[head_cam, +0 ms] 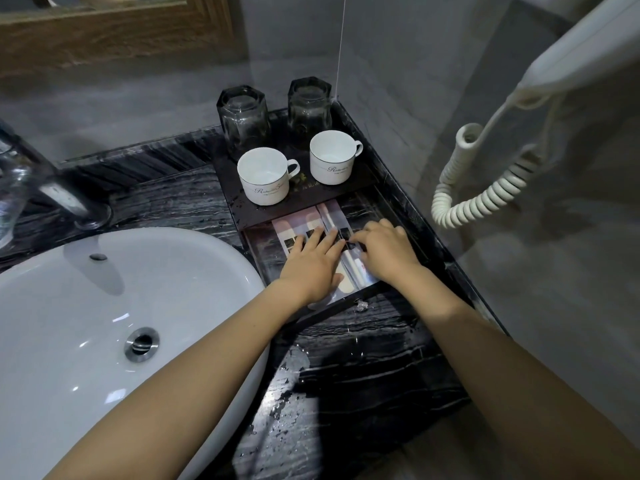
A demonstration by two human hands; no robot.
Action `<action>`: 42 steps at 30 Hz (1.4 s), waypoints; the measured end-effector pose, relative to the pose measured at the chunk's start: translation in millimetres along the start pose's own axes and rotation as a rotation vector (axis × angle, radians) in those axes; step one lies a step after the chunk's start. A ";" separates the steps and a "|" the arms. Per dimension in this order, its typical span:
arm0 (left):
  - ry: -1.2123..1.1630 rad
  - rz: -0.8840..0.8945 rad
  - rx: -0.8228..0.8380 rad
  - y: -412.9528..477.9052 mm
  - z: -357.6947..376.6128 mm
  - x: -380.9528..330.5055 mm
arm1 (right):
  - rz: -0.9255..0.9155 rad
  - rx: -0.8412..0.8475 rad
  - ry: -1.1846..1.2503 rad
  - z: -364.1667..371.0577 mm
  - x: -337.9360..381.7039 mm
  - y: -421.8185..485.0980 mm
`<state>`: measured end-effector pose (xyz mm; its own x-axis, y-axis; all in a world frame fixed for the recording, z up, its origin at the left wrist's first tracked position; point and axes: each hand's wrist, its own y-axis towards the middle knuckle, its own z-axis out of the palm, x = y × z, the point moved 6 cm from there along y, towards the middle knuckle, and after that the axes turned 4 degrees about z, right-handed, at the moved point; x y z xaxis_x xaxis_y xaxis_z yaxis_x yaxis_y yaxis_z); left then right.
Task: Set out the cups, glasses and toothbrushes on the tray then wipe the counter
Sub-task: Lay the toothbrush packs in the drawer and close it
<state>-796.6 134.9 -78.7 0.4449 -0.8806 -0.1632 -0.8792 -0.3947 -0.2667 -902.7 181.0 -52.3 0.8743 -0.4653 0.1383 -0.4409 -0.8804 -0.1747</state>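
Observation:
Two clear glasses (pixel 243 121) (pixel 309 107) stand upside down at the back of a dark tray (pixel 228 174). In front of them sit two white cups (pixel 265 181) (pixel 334 157), upright, handles to the right. On the tray's lower front section lie packaged toothbrushes (pixel 304 220) side by side. My left hand (pixel 311 263) rests flat on the left packets, fingers spread. My right hand (pixel 384 249) presses its fingertips on the right packet (pixel 356 273). Neither hand lifts anything.
A white basin (pixel 104 306) with its drain fills the left. A chrome tap (pixel 65 199) stands behind it. The black marble counter (pixel 346 375) is wet with droplets. A wall hairdryer with a coiled cord (pixel 485 188) hangs at right, close to a grey wall.

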 end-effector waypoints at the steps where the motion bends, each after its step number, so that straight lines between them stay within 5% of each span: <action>1: 0.003 0.004 0.004 0.3 0.7 0.5 | 0.013 0.005 -0.013 -0.9 -1.6 0.2; 18: -0.058 0.038 -0.074 -9.1 0.9 6.5 | 0.088 0.271 0.108 5.8 -1.8 -11.8; 22: -0.247 0.052 -0.103 -30.5 -8.0 1.1 | 0.047 0.123 0.198 -12.0 -3.5 -31.0; 28: -0.227 -0.132 -0.551 -74.7 -44.9 44.8 | 0.014 -0.385 0.341 -38.2 -2.4 -98.7; 33: -0.103 -0.254 -0.400 -61.3 -46.8 92.8 | 0.078 -0.215 0.129 5.7 8.8 -113.3; 42: -0.145 -0.215 -0.329 -53.2 -40.8 103.5 | 0.367 -0.264 0.606 28.4 7.7 -101.3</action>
<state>-710.7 54.0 -42.6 0.6230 -0.7321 -0.2756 -0.7607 -0.6491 0.0048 -845.5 269.2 -61.2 0.4307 -0.6344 0.6419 -0.7830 -0.6163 -0.0838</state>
